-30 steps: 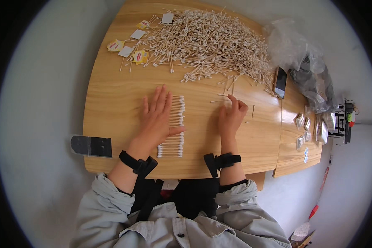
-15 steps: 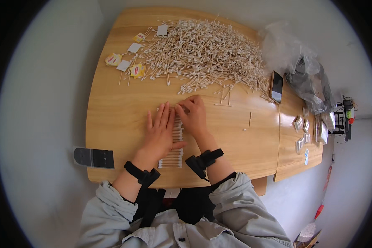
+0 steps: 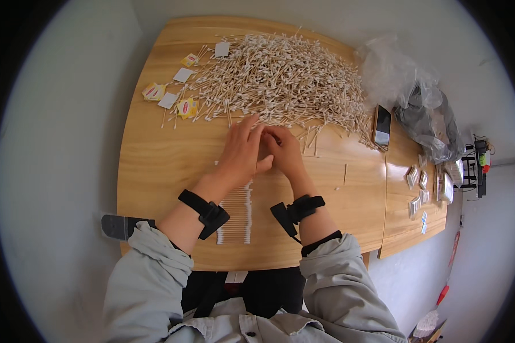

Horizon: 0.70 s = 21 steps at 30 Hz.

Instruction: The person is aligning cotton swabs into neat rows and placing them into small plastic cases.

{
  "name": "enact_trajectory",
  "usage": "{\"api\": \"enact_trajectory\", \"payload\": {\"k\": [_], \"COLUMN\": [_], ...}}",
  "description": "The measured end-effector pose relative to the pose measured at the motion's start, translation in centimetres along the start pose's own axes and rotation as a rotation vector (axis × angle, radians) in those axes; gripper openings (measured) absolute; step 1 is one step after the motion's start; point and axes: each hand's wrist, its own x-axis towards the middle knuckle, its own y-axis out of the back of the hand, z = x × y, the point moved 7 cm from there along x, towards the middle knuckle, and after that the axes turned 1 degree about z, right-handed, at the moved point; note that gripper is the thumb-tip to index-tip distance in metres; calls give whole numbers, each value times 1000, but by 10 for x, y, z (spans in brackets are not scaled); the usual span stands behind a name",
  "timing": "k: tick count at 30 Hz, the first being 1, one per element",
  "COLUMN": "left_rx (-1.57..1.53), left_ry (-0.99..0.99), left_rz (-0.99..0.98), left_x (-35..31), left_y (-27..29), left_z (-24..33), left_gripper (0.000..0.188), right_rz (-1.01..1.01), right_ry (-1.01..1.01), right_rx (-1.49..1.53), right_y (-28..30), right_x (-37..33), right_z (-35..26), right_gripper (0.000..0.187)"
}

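Observation:
A big heap of cotton swabs [image 3: 292, 74] with pale wooden sticks and white tips covers the back of the table. My left hand [image 3: 240, 151] is at its near edge, fingers stretched forward and thumb apart, with no swab visible in it. Close beside it, my right hand [image 3: 286, 153] has its fingers curled in toward my left fingers. Whatever those curled fingers hold, if anything, is hidden. Below my hands lies a neat column of swabs [image 3: 234, 220], side by side and crosswise, its upper part covered by my left hand and forearm.
Yellow printed cards [image 3: 186, 107] and white cards [image 3: 167, 100] lie at the heap's left. A phone [image 3: 381, 127] rests to its right, near plastic bags [image 3: 432, 114]. Small packets [image 3: 415, 203] sit at the far right. A single swab [image 3: 345, 173] lies right of my hands.
Both hands have moved away from me, off the swab column to the heap's near edge. My left hand has also shifted right, uncovering more of the column's lower part.

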Motion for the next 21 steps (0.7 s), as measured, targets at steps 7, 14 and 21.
{"api": "enact_trajectory", "payload": {"k": [7,14,21], "left_rx": [249,301,297], "left_ry": [76,-20,-158], "left_rz": [-206,-410,-405], "left_x": [12,-9,-41], "left_y": [-33,-4,13], "left_z": [-15,-29,-24], "left_gripper": [90,99,96], "right_rz": [211,98,44], "right_ry": [-126,-168,1], "right_rx": [160,-126,-355], "right_y": [42,35,6], "right_x": [-9,-17,-15], "right_z": [21,5,-17], "right_gripper": [21,30,36]}}
